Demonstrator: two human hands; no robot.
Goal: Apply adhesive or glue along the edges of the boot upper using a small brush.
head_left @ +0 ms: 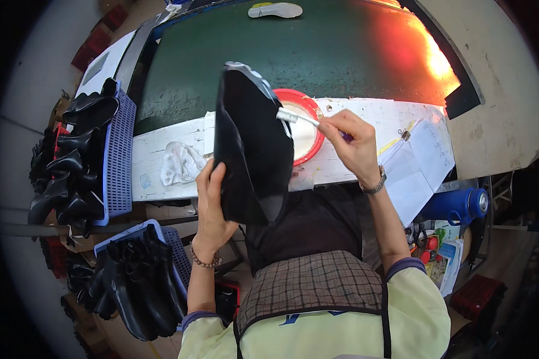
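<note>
Black and glossy, the shoe upper (248, 143) stands up in front of the person, toe end pointing away toward the green conveyor belt (317, 54). The left hand (212, 200) grips it from below, fingers wrapped up along its left edge, thumb side hidden behind the material. Over on the other side, the right hand (353, 146) is closed around the handle of a small white brush (296, 117), bristles touching the right edge of the upper. Right behind that brush sits a red-rimmed bowl (310, 107) with a pale inside, resting on the white ledge (161, 149) that runs across the front of the belt. A crumpled white cloth (179, 163) lies on the ledge, left of the upper and apart from it. Far up the belt lies a single pale insole (275, 9). To the left, blue baskets (121, 149) are stacked full of more black uppers (72, 155), with another load lower down. On the right, an open notebook (419, 158) lies on the ledge and a blue flask (458, 205) sits just below it.
</note>
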